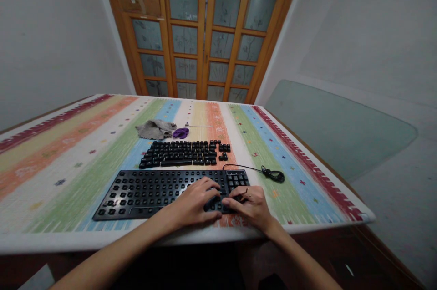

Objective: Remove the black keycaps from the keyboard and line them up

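A black keyboard [150, 192] lies along the near side of the table, most of its keycaps off. Keycaps still sit on its number pad [237, 180] at the right end. Over the keyboard's right part rests my left hand [200, 199], fingers curved down and thumb apart from them. My right hand [251, 203] is closed in a pinch at the number pad's lower left. A small brown piece shows by its fingers; what the fingertips hold is hidden. Behind the keyboard, loose black keycaps [177, 153] are laid out in keyboard order.
A grey cloth [156, 129] and a small purple item [180, 133] lie farther back, near a thin rod [201, 126]. The keyboard's coiled cable [273, 174] rests at the right. A striped tablecloth [85, 176] covers the table. Wooden glazed doors [205, 30] stand beyond.
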The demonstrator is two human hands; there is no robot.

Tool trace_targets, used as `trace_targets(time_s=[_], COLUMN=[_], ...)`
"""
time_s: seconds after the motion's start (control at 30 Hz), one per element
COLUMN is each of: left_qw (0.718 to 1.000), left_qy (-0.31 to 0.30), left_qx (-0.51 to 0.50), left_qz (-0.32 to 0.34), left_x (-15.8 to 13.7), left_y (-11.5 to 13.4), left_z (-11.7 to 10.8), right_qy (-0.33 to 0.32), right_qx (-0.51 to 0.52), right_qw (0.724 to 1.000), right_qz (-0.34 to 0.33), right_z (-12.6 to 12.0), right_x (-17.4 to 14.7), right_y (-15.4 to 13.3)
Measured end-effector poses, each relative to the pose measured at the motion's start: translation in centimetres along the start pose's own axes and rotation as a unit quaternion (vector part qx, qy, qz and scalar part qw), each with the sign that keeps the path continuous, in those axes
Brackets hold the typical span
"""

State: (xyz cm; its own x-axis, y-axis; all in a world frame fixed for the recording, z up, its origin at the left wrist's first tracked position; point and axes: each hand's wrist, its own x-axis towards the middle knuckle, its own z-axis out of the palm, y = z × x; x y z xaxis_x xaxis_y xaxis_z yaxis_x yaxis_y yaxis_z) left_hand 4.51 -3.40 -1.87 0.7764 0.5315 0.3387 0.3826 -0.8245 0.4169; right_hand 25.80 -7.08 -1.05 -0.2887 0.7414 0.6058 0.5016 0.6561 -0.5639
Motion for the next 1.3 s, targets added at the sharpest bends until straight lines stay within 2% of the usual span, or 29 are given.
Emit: trace_targets(time_s=[0.23, 0.5, 0.77, 0.97, 1.13, 1.3], left_qw=[1.000, 1.000, 0.999, 0.999, 1.000, 0.991], left_qy=[-0.003, -0.008, -0.016, -0.018, -0.001, 0.018], left_qx=[-0.007, 0.020, 0.037, 0.026, -0.013, -0.121], left_qz=[0.010, 0.007, 0.003, 0.000, -0.008, -0.050], left_x=[0.1, 0.2, 0.1, 0.2, 0.7, 1.7], left_y=[-0.2, 0.0, -0.1, 0.0, 0.3, 0.8], left_z=[0.0, 0.0, 0.1, -0.1, -0.5, -0.9], right_qy=[-0.076, -0.070, -0.083, -0.092, -0.088, -0.062], right_qx=[-0.051, -0.042, -0.023, 0.034, 0.071, 0.115], right_qw=[0.995, 0.993, 0.990, 0.977, 0.974, 0.976], right_qz=[-0.050, 0.080, 0.116, 0.190, 0.195, 0.173], right_z=[0.1, -0.1, 0.3, 0.5, 0.0, -0.8], right_x=[0.7, 2.3, 3.4, 3.8, 3.7, 3.7], right_y=[-0.6, 0.2, 0.6, 1.3, 1.6, 1.4])
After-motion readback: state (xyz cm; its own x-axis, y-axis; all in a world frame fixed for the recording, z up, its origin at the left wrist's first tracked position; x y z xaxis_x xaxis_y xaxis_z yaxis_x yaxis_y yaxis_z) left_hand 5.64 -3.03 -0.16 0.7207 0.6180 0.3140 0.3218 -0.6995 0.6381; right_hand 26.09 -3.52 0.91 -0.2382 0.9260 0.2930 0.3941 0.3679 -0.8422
